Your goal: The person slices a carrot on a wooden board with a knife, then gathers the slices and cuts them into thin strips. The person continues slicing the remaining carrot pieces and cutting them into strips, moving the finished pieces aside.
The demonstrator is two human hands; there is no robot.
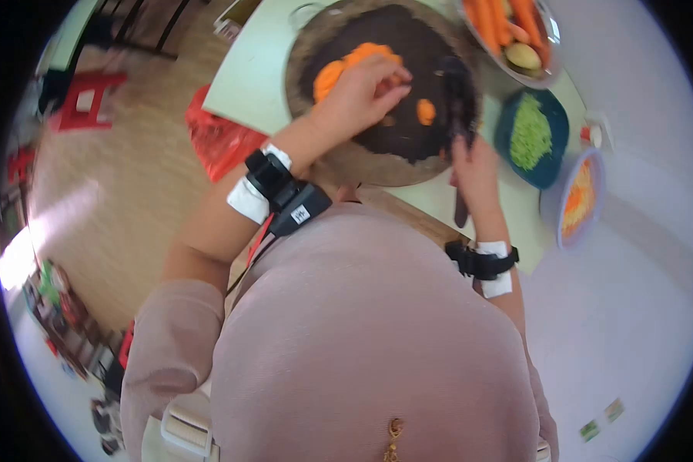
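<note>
My left hand (369, 88) is over the left part of a round, dark-topped chopping board (323, 165), beside a pile of orange slices (329, 78). Its fingers are curled, with a gap to the thumb and nothing visible between them. My right hand (476, 165) grips a dark knife (460, 100) at the board's right side, its broad blade blurred and its handle end sticking out below the hand. Between hand and blade lies a single orange slice (426, 112).
At the upper right, a metal bowl (556, 58) holds carrots and a yellowish vegetable. Below it are a teal bowl (560, 138) of green shreds and a lilac bowl (599, 181) of orange and pale shreds. A red plastic bag (219, 142) hangs by the table's left edge.
</note>
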